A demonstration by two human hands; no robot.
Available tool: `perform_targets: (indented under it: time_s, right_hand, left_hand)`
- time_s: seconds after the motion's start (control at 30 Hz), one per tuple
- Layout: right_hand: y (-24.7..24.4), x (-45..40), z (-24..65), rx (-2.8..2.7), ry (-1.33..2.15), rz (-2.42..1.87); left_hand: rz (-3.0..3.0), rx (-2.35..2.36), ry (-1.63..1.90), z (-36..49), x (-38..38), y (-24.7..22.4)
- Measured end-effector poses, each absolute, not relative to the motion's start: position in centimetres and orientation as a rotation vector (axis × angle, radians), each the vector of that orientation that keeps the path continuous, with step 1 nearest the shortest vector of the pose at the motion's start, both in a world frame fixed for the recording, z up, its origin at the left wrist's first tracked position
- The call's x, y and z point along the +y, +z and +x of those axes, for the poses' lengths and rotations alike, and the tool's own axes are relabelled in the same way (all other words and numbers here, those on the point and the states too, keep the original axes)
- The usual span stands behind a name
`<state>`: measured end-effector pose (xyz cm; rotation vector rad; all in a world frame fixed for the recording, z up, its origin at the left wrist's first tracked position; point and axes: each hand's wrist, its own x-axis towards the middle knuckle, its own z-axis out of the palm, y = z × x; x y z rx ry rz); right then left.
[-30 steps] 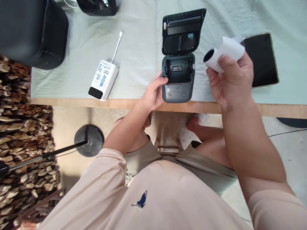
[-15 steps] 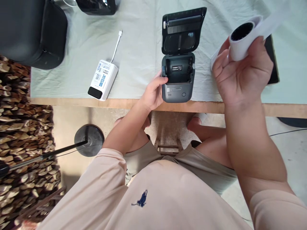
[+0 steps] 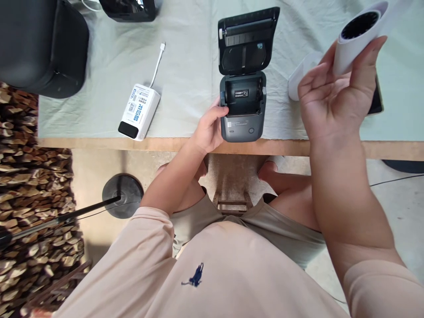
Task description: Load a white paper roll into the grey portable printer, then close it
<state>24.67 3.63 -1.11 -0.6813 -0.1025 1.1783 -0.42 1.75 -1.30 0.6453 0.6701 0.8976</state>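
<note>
A dark grey label printer (image 3: 242, 128) stands near the table's front edge with its lid (image 3: 247, 42) raised and its inner bay bare. My left hand (image 3: 211, 126) grips the printer's left side, thumb on the rim of the bay. My right hand (image 3: 341, 95), palm up, holds a white paper roll (image 3: 346, 55) with a dark core, tilted, to the right of the printer and above the table. The loose end of the paper trails off toward the upper right. Behind my right hand lies a white object (image 3: 298, 79), partly hidden.
On the left of the cloth-covered table (image 3: 185, 88) lies a white power bank (image 3: 141, 110) with a short cable. A black case (image 3: 71, 48) and a black device (image 3: 130, 9) sit at the back left. A dark flat object (image 3: 376, 99) is partly behind my right hand.
My right hand has moved the roll up and to the right, uncovering more of the white object behind it. The view has shifted slightly; my left hand still holds the printer.
</note>
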Motion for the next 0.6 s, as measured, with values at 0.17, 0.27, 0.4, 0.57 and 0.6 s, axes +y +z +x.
perform_targets:
  time_s: [0.17,0.27,0.4,0.57,0.6]
  right_hand:
    - [1.6,2.4,23.8,-0.053,1.321,-0.556]
    - [3.0,1.8,23.4,0.108,1.468,-0.464]
    - [3.5,2.1,22.7,0.278,1.504,-0.386]
    - [4.9,1.3,20.6,0.062,1.318,-0.52]
    - [5.2,1.1,20.3,0.027,1.323,-0.564]
  left_hand:
    - [0.677,0.674,0.891,-0.4,1.8,-1.2]
    - [0.676,0.7,0.893,-0.3,1.7,-1.0]
    - [0.654,0.734,0.892,-0.2,1.6,-0.8]
    - [0.626,0.76,0.88,-0.2,1.6,-0.8]
    - [0.626,0.75,0.879,-0.2,1.6,-0.8]
